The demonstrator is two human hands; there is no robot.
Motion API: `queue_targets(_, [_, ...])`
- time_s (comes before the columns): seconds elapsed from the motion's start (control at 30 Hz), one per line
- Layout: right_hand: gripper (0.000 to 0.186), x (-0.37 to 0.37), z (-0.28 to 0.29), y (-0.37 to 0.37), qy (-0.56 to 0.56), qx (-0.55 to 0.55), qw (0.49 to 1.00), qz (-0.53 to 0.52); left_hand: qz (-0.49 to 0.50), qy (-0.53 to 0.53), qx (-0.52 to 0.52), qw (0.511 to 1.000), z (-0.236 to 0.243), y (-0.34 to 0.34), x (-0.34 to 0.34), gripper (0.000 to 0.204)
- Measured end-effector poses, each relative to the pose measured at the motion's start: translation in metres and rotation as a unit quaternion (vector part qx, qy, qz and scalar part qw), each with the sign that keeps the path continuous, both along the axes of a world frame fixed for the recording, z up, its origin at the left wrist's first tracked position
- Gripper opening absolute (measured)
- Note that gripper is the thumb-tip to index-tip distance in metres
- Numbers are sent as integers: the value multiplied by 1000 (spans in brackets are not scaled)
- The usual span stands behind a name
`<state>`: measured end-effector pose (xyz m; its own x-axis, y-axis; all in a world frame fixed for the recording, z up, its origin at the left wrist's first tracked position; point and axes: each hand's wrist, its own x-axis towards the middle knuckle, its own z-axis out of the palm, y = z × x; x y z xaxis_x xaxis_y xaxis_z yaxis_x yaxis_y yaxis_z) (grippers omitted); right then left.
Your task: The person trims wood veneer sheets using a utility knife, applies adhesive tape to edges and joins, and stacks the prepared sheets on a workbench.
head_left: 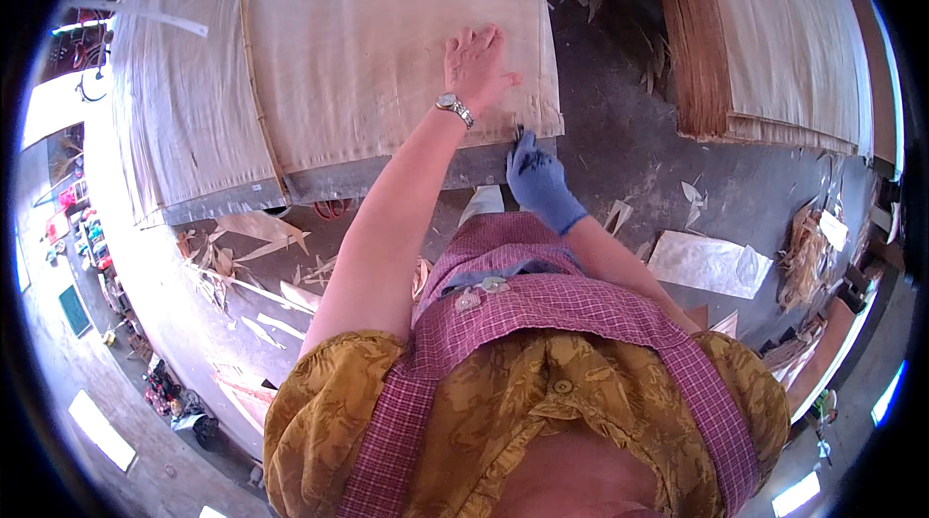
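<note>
A broad pale wood veneer sheet (387,24) lies on a grey-edged table (406,177) in front of me. My left hand (477,65), bare and with a metal watch (453,106) at the wrist, rests palm down on the sheet near its right side, fingers spread. Just below it, at the sheet's near right corner, my right hand (538,181) wears a blue-grey glove. Its fingers are closed round a small dark tool (520,133), whose tip meets the sheet's edge. The glove hides most of that tool, so its kind is unclear.
A long thin wooden strip (251,63) runs across the veneer at left. Another tall stack of veneer (784,44) stands at the right, beyond a gap of floor. Veneer scraps (261,229) litter the floor, and a pale offcut (704,264) lies at right.
</note>
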<state>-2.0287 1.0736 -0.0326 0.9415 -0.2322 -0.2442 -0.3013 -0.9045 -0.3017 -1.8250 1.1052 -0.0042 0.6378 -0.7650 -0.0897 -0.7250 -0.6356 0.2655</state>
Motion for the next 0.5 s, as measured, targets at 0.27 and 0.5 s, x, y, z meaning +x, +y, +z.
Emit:
queue_targets(0.27, [31,-64,22,-36,-118,99,988,-15,27,-1,-9,1000,-4,-1,-2,85])
queue_targets(0.5, [28,113,-8,-157,-72,46,996,7,10,-59,32,998,2,-27,4,122])
